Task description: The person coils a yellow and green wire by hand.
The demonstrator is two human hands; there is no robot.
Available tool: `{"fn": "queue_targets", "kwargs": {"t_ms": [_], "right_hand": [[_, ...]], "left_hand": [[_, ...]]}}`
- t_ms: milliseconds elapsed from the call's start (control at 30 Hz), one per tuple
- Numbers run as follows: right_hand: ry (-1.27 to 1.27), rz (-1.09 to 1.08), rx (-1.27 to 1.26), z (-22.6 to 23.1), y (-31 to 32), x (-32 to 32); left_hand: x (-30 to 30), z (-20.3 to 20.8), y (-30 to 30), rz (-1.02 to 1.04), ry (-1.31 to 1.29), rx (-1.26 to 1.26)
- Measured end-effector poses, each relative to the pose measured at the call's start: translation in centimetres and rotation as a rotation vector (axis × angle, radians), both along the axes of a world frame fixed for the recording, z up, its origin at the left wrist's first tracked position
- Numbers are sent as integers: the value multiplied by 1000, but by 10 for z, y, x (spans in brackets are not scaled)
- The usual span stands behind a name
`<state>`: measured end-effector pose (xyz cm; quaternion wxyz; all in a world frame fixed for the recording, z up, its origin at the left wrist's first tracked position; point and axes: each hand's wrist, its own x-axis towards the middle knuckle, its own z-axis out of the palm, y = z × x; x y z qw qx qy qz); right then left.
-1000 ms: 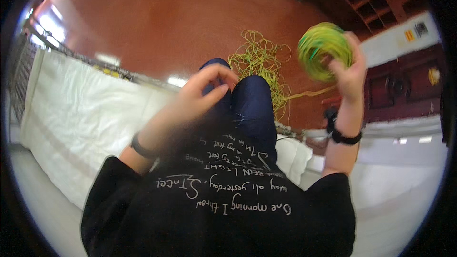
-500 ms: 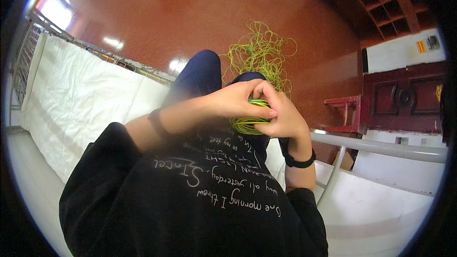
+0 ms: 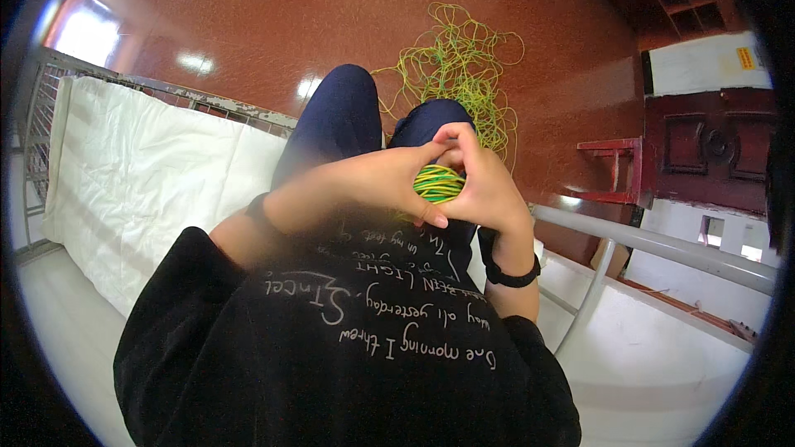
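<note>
A bundle of yellow-green wire [image 3: 438, 185] is held between both my hands, just in front of my lap. My left hand [image 3: 396, 175] curls round its left side, the thumb lying below it. Around the right side wraps my right hand [image 3: 490, 186], with its fingers bent over the top toward the left fingers. Some fingertips are hidden behind the bundle and the hands. On the floor beyond my knees lies a loose tangle of the same wire [image 3: 464, 66], spread in many loops.
I sit with bent knees in dark trousers [image 3: 338, 108]. To the left, a white padded sheet [image 3: 166, 157] covers a metal-framed surface. A grey metal rail [image 3: 654, 251] runs at the right, with a red stool [image 3: 613, 172] and a dark red panelled door [image 3: 704, 145] beyond. The floor [image 3: 273, 16] is reddish brown.
My hands have turned round the bundle, so more of the wire's face shows between them. The left thumb has moved down and left. The view has shifted slightly.
</note>
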<state>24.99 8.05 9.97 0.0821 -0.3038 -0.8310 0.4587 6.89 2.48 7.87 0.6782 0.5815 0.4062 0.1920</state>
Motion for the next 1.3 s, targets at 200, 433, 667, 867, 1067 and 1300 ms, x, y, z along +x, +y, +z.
{"fn": "queue_targets", "kwargs": {"t_ms": [200,433,667,867,1067,1300], "right_hand": [[196,-56,-138,-18,3,28],[427,-327,-202,-31,-21,37],[365,-219,-18,-6,-28,1],[435,-83,-159,-8,-19,-8],[260,9,-53,-8,-16,4],[120,159,60,-3,-19,-8]], "left_hand": [[-21,4,-5,-5,-59,331],[-33,10,-14,211,-247,46],[-25,13,-23,345,-204,313],[-24,14,-35,299,-310,300],[-26,12,-29,55,-506,36],[-15,1,-22,-82,-544,-304]]}}
